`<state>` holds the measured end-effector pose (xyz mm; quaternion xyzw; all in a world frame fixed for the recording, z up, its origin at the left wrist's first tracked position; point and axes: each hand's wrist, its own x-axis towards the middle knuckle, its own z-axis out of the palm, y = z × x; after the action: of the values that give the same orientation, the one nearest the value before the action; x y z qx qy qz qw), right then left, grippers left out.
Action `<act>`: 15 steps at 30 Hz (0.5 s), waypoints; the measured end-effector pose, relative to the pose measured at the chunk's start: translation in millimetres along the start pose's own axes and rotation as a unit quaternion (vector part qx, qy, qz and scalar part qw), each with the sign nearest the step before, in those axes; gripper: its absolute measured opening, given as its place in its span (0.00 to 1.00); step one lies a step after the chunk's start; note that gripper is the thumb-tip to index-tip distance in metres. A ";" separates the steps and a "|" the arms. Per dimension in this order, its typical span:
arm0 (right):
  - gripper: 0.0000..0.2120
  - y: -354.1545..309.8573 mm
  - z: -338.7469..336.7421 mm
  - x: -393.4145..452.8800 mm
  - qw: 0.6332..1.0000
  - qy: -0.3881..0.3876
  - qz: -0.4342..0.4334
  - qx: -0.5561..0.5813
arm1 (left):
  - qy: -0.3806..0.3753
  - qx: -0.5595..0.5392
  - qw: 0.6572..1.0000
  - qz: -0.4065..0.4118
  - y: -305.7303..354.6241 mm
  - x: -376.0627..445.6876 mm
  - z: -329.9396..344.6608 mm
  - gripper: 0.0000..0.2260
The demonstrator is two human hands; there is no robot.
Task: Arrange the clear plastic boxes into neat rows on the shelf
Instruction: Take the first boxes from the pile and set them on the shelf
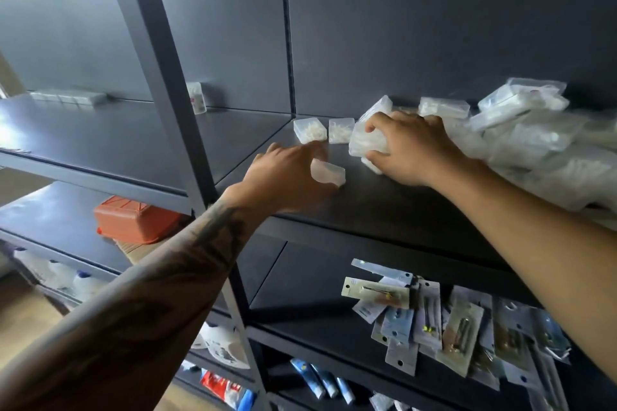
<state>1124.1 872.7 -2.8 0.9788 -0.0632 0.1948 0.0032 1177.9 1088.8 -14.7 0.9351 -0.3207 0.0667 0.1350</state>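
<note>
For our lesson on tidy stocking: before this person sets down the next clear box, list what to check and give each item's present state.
1. Right hand grips a clear plastic box firmly: ok, fingers curl round it.
2. Left hand has the small clear box under control: cannot tell, the picture is blurred there.
3. A row has begun to align against: ok, two small clear boxes of white pieces sit side by side near the shelf's back corner.
4. Bare space on the dark shelf board to carry on the row: ok.
5. Heap of bagged clear boxes on the right sorted: not ok.
</note>
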 end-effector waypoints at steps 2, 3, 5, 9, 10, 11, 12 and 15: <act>0.19 -3.4 0.3 -3.0 1.000 0.000 -0.005 0.012 | -0.007 0.004 1.000 0.006 0.1 -5.1 -2.1 0.29; 0.19 -5.5 0.6 -4.5 1.000 -0.003 -0.003 0.020 | -0.014 0.009 1.000 0.010 -1.0 -7.2 -2.6 0.30; 0.19 -10.3 1.0 -8.3 0.999 -0.006 0.001 0.033 | -0.028 0.022 0.999 0.021 -4.8 -10.9 -3.1 0.31; 0.18 -24.9 -3.7 -22.7 0.999 -0.008 0.012 0.047 | -0.062 0.025 0.996 0.067 -10.2 -22.1 -10.1 0.33; 0.18 -29.7 -4.6 -28.1 0.998 -0.006 0.020 0.057 | -0.068 0.023 0.994 0.084 -12.2 -26.1 -13.2 0.33; 0.19 -34.3 -4.5 -34.0 0.997 -0.004 0.029 0.070 | -0.071 0.015 0.993 0.097 -15.2 -30.7 -16.4 0.32; 0.19 -39.5 -3.9 -40.8 0.996 -0.002 0.036 0.079 | -0.070 0.003 0.992 0.104 -19.6 -35.5 -18.9 0.32; 0.18 -60.5 -3.3 -63.0 0.995 -0.002 0.047 0.088 | -0.055 -0.027 0.991 0.117 -36.4 -53.0 -24.5 0.31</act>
<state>1072.6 940.5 -22.6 0.9716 -0.0916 0.1978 -0.0918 1157.9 1154.5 -10.1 0.8894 -0.4366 0.0221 0.1332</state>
